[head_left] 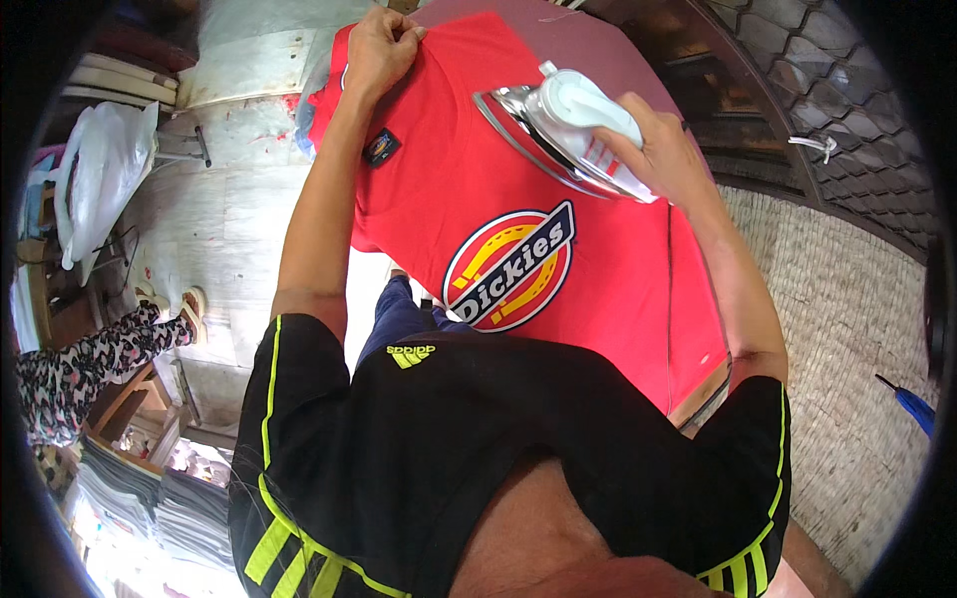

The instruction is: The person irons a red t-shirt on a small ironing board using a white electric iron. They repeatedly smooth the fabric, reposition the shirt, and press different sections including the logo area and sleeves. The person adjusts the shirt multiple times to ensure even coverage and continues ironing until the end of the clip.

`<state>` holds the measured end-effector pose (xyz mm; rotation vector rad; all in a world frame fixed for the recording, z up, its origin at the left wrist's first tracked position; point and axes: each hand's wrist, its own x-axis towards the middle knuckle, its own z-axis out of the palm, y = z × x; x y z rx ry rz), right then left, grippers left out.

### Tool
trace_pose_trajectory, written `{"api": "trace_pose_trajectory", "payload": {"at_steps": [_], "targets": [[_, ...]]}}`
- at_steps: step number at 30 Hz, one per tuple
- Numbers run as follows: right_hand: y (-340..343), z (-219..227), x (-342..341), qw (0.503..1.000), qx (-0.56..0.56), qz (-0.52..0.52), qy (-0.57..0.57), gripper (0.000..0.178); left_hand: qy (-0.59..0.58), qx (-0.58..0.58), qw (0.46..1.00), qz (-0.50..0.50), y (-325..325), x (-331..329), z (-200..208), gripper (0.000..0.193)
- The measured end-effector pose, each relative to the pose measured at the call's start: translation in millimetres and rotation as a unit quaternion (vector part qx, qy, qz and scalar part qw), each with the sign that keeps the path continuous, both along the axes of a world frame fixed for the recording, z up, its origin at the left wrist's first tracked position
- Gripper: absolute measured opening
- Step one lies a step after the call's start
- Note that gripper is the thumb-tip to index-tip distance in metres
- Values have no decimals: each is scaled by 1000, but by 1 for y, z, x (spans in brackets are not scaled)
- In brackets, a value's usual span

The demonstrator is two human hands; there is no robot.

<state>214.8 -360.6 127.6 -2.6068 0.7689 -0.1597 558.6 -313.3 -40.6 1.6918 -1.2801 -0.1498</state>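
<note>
Left fingers [401,44] pinched shut on a red fabric T-shirt [449,149] spread over the mauve, flat-topped bench [588,45], right fingers [626,148] wrapped round the white-and-silver iron [573,120]; pressing looks under way, and the next stroke probably wants taut cloth

Dark metal lattice grille [847,105] up at two o'clock, rough beige floor [827,329] spreading at three! Round at ten, pale slab flooring [239,214]; white light [164,558] blazes at eight.

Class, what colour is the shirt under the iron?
The shirt is mainly red; head view shows it.
</note>
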Motion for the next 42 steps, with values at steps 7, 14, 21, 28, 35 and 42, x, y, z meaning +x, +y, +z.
{"api": "trace_pose_trajectory", "payload": {"at_steps": [7, 14, 21, 28, 35, 42], "targets": [[-6, -15, 84, 997, -58, -1, -47, 48, -54, 14, 998, 19, 15, 17, 1, 22], [5, 12, 147, 996, 47, -70, -6, 37, -172, 63, 974, 133, 107, -74, 30, 37], [-12, -15, 159, 994, -53, 10, -100, 39, -127, 48, 983, 124, 116, -73, 9, 44], [-12, -17, 146, 998, -52, 5, -43, 41, -102, 34, 988, 107, 114, -67, 5, 43], [0, -14, 77, 995, -53, 80, 1, 40, -64, 13, 994, 89, 110, -62, 3, 41], [19, 2, 25, 999, -16, -11, 43, 38, -171, -7, 982, 83, 61, -41, 31, 36]]}}
